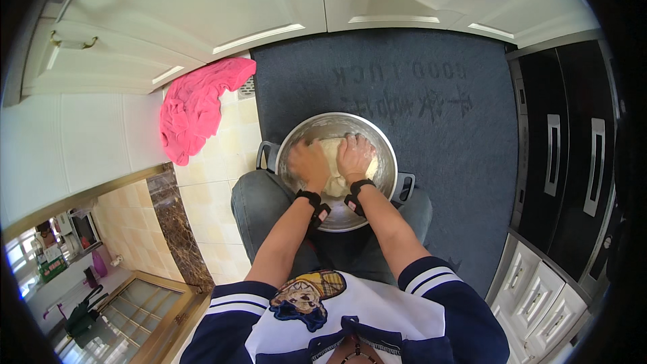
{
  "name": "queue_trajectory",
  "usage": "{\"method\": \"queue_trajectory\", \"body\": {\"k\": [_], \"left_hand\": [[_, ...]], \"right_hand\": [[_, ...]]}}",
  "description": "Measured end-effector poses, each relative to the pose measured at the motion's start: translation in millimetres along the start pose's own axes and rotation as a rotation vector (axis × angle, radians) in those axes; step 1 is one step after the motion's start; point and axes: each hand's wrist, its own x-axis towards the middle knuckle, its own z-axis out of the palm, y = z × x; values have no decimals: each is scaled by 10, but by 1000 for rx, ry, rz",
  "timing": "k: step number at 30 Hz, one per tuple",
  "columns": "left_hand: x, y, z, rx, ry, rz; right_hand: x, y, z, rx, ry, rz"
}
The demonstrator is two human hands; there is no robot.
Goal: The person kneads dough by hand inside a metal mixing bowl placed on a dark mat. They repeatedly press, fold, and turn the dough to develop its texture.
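A lump of pale dough (332, 151) lies in a round metal pot (386, 149) whose inner wall carries whitish smears. My right hand (355, 155) presses down on the dough's right part, its fingers bent over the far side and dusted with dough or flour. Blurred by motion, my left hand (309, 166) is at the dough's left side, inside the pot; its fingers are not distinct. Each wrist wears a black strap with a small device. The pot sits between my knees, with a dark handle (406, 187) on the right and another handle (267, 155) on the left.
Beneath the pot spreads a dark floor mat (455, 162) bearing writing. A pink cloth (194, 111) lies on the tiles at left, against white cabinets (212, 5). Black built-in appliances (541, 136) and white drawers (530, 303) stand at right. A glazed wooden door (136, 318) is at lower left.
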Motion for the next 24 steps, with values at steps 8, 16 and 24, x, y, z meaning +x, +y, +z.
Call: {"method": "queue_trajectory", "body": {"k": [8, 16, 24], "left_hand": [[131, -380, 154, -603, -372, -803], [295, 93, -468, -329, -252, 194], [-501, 308, -902, -422, -325, 62]], "right_hand": [[-85, -42, 40, 27, -151, 246], [-244, 280, -182, 499, -417, 647], [-207, -179, -1005, 551, -532, 514]]}}
